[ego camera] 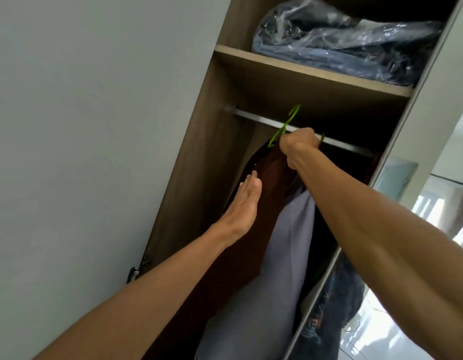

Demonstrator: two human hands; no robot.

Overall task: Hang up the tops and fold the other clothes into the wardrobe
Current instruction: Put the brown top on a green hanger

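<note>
The right hand (299, 141) had its grip closed round the green hanger (290, 120), whose hook was up at the rail (259, 120). The maroon top (272, 178) hung below, with the flat left hand (242, 203) pressed against it. The hook probably needed seating fully, left of the lilac garment (284, 242). Above, the shelf (303, 71) carried a plastic-wrapped bundle (342, 48).

we see daylight glaring past the wardrobe's (199, 178) right edge; its interior sits dim, everything slightly soft and skewed.
</note>
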